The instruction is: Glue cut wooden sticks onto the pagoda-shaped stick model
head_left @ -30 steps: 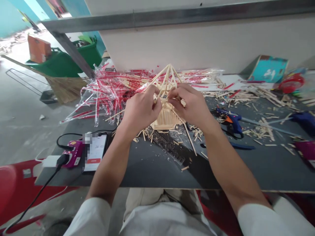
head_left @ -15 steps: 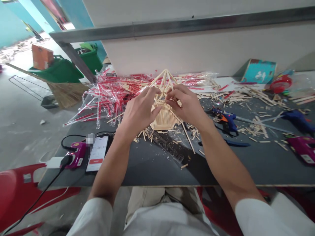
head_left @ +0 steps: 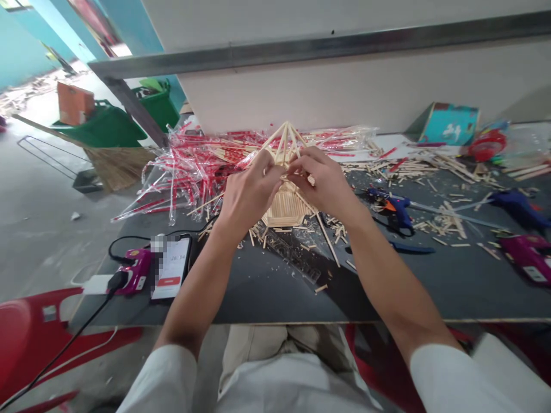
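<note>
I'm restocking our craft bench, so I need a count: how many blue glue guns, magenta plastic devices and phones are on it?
Blue hot glue guns: 2
Magenta plastic devices: 2
Phones: 1
Total: 5

This is a craft workshop, as is shown by a dark workbench (head_left: 267, 301) strewn with wooden sticks (head_left: 451, 222). Hot-glue guns (head_left: 398, 211) are laid at 3 o'clock, plastic-wrapped chopsticks (head_left: 202, 169) are heaped at 11 o'clock, and a straw broom (head_left: 118, 169) and green bin (head_left: 105, 129) are seen at 10 o'clock on a concrete floor (head_left: 38, 229).
</note>
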### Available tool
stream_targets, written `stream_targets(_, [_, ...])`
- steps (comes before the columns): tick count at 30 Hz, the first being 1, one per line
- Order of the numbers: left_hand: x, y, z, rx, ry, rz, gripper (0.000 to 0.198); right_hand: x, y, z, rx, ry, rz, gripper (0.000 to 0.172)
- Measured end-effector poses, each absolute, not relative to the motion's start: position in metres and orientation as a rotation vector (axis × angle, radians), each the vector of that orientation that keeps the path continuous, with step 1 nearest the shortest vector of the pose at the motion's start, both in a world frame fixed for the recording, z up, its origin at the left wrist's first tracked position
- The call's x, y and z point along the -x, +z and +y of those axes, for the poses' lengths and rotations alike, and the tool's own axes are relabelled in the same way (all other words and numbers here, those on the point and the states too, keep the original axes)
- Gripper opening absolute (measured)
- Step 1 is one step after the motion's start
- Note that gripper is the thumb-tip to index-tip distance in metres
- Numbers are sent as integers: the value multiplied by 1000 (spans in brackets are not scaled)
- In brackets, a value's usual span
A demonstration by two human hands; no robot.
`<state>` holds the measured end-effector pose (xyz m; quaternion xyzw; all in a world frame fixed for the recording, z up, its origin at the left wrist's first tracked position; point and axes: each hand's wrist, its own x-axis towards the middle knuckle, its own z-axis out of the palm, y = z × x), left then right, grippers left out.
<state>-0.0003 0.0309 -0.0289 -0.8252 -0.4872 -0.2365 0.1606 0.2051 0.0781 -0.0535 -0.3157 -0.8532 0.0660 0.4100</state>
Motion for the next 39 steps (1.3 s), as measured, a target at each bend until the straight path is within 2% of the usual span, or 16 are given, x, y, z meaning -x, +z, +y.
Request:
stream_targets(13, [-6,-42,35,2238,-737,-1268,18,-205,-53,78,801,156,-2156,8])
stream_targets(21, [-5,-46,39,2259,-789,-1279,23,-247,-16,46,942,167,-2071,15])
stream_targets(25, [-5,-47,39,2274,-811,-1307,22,-313,-29,34,1316,137,-1904,25])
stream_targets(28, [-6,-47,40,2280,-796,-1319,24,-365,-67,32,2006,95,-1847,37])
stream_targets(30, [-6,-47,40,2278,-784,-1301,26,-389,-94,33,2418,136,-1761,53])
stream_targets(35, [-6,-46,38,2297,-791,-1236,30,-408,-137,41,2673,302,-1694,68])
stream_targets(39, [-5,-39,27,2298,-815,-1199,34,-407,-148,51,2720,247,-1669,74])
